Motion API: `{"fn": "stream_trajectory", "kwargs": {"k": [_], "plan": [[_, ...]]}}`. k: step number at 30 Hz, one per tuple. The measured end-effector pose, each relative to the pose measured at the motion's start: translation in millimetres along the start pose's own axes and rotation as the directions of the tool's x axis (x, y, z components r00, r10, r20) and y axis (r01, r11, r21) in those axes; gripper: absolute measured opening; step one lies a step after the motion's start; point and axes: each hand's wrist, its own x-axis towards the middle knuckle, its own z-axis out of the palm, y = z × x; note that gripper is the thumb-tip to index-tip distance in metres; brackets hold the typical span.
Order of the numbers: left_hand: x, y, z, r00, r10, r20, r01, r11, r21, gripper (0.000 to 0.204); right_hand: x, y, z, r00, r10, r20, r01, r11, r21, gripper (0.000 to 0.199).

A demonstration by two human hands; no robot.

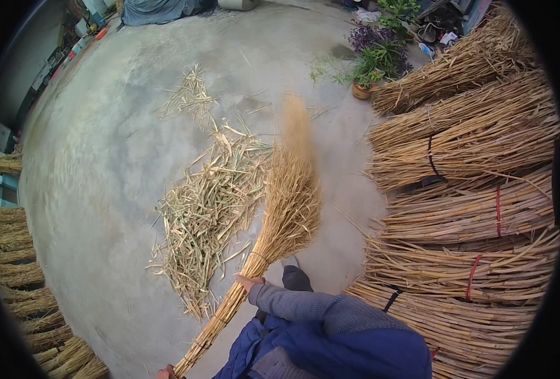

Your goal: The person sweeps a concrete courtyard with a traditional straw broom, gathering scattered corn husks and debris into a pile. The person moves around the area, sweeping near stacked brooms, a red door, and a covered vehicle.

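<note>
Head view: the right grip (252, 282), a bare hand below a grey knitted sleeve (311, 308), is closed firmly around the slim, tied part of a broom-like stalk bundle (291, 208). The left grip (166, 372), down and left of the right one, is closed on the butt end of the same bundle, though the lower edge cuts most of it off. From the right grip the bundle slants up and to the right, passing a thin binding (260, 256) just beyond the fingers, then fans out into a brushy head whose tip is blurred.

A dark shoe (296, 278) stands just right of the right grip, and blue cloth (356, 350) lies below and right of it. Above and left of that grip, a loose heap of dry leaf strips (213, 205) covers part of the grey concrete floor (103, 189), with a thinner scatter (194, 95) farther up. Well to the right of the grip, large stalk bundles (460, 218) lie stacked in a row, some bound with red or black ties; beyond their upper end is a potted plant (361, 91). Well to the left of both grips, more brushy bundles (14, 252) line the edge
</note>
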Motion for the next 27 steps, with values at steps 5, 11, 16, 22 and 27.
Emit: {"fn": "stream_trajectory", "kwargs": {"k": [5,11,16,22,27], "plan": [[48,67,-15,0.998,0.048,-0.043,-0.050,0.998,-0.044,0.044,24,-64,-43,0.949,0.032,-0.312,0.005,0.993,0.119,0.035],[116,268,-81,0.986,0.165,0.032,-0.157,0.974,-0.166,0.046,154,-181,-185,0.921,-0.056,-0.386,-0.020,0.981,-0.191,0.070],[121,405,-122,0.991,0.130,0.037,-0.115,0.957,-0.267,0.041,288,-256,-255,0.926,0.045,-0.375,-0.104,0.985,-0.141,0.078],[45,398,-120,0.993,-0.106,0.051,0.117,0.930,-0.348,0.040,256,-250,-162,0.980,0.166,-0.110,-0.188,0.954,-0.234,0.093],[-48,347,-71,0.949,-0.277,0.147,0.313,0.882,-0.354,0.042,125,-233,-79,0.975,0.212,-0.069,-0.221,0.892,-0.394,0.089]]}}
